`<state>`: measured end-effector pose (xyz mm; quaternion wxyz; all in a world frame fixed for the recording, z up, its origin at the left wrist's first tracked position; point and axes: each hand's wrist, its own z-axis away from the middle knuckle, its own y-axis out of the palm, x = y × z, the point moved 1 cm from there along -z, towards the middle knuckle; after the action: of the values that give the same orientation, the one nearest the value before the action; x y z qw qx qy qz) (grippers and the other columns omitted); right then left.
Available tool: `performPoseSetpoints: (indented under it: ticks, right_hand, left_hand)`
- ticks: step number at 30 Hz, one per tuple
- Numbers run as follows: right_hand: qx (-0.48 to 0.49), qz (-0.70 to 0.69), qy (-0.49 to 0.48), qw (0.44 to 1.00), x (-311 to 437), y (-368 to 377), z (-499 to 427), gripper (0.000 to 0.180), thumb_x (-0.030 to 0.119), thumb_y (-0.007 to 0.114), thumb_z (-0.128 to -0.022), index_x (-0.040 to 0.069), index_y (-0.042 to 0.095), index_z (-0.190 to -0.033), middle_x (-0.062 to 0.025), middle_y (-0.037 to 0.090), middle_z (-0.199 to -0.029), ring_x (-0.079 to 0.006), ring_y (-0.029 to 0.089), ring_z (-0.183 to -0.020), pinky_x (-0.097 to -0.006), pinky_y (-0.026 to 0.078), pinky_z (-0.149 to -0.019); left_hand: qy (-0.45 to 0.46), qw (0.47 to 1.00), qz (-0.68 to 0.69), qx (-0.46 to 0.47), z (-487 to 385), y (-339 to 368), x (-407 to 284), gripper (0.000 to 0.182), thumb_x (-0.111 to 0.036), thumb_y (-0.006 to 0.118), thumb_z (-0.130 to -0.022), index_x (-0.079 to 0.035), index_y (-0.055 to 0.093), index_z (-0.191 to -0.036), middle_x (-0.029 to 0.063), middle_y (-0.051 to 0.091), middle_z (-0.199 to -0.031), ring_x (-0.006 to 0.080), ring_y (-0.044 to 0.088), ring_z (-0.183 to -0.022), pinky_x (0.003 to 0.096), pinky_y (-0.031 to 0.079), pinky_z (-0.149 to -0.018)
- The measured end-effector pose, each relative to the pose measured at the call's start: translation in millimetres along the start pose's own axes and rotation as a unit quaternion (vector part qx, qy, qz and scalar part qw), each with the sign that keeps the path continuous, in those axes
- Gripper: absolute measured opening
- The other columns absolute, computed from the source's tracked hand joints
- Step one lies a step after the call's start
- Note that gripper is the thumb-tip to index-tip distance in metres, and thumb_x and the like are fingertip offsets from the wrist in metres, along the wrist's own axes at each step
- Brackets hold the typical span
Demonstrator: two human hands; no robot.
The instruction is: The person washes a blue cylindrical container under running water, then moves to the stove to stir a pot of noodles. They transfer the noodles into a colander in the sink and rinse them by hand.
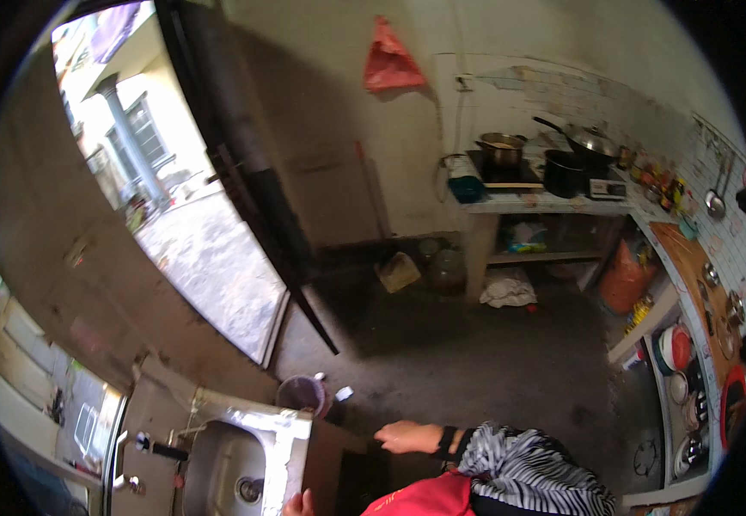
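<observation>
My left hand (298, 503) shows only in part at the bottom edge, its fingers at the front edge of the sink counter (289, 445); whether it grips anything is hidden. A metal sink basin (225, 461) with a drain lies to its left, and a faucet (160, 448) reaches over the basin's far side. My right hand (400, 436) is stretched out over the floor in front of the counter, below a black wristband. No object shows in it, but its fingers are too blurred to tell their pose.
A waste bin (302, 393) stands beside the counter, near an open door (244, 193). Across the room, a counter (540, 205) bears a steel pot (502, 149), a black pot (563, 174) and a lidded wok (592, 142). A dustpan (399, 273) lies by the wall. Shelves with bowls (678, 387) run along the right.
</observation>
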<state>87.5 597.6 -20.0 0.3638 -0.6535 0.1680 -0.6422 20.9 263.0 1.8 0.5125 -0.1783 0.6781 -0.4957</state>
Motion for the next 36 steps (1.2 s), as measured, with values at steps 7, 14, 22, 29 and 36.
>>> performPoseSetpoints:
  ticks: [7,14,22,29,36]
  right_hand:
    - [-0.216,-0.04,0.249,0.943,-150,-102,163,0.028,0.023,0.053,-0.085,0.002,0.059,-0.103,-0.0205,0.063,-0.097,-0.0381,0.058,-0.092,-0.0459,0.046,-0.076]
    - [-0.216,-0.137,0.379,0.889,-225,-112,200,0.034,0.029,0.053,-0.087,0.005,0.058,-0.11,-0.0184,0.064,-0.099,-0.0351,0.06,-0.092,-0.0401,0.048,-0.076]
    - [-0.247,-0.126,0.505,0.818,-293,-203,259,0.036,0.031,0.05,-0.088,0.002,0.056,-0.108,-0.0212,0.061,-0.099,-0.0385,0.059,-0.092,-0.0462,0.047,-0.076]
    - [-0.386,0.04,0.488,0.782,-374,-307,264,0.034,0.027,0.054,-0.085,-0.001,0.056,-0.104,-0.0228,0.06,-0.097,-0.04,0.057,-0.09,-0.0463,0.047,-0.077]
    - [-0.521,0.109,0.366,0.763,-465,-416,267,0.044,0.018,0.06,-0.082,-0.007,0.047,-0.115,-0.0244,0.052,-0.117,-0.0397,0.052,-0.105,-0.046,0.044,-0.087]
  left_hand:
    - [0.202,0.973,0.041,0.107,-173,82,-236,0.025,-0.022,0.059,-0.086,0.001,0.06,-0.075,0.0222,0.054,-0.068,0.0407,0.054,-0.065,0.0432,0.042,-0.057]
    - [0.285,0.93,0.048,0.229,-313,189,-300,0.028,-0.03,0.059,-0.085,-0.003,0.063,-0.078,0.0194,0.061,-0.074,0.0394,0.059,-0.072,0.0451,0.047,-0.061]
    - [0.315,0.879,0.059,0.353,-429,321,-422,0.028,-0.031,0.058,-0.085,-0.004,0.066,-0.09,0.0179,0.064,-0.086,0.0369,0.06,-0.083,0.0423,0.048,-0.07]
    - [0.416,0.812,0.097,0.398,-486,378,-527,0.023,-0.028,0.056,-0.086,-0.007,0.063,-0.092,0.0149,0.063,-0.09,0.0362,0.059,-0.085,0.0418,0.047,-0.071]
    - [0.319,0.871,0.078,0.366,-514,397,-522,0.022,-0.027,0.058,-0.085,-0.007,0.064,-0.092,0.0143,0.064,-0.089,0.0358,0.059,-0.084,0.0403,0.048,-0.071]
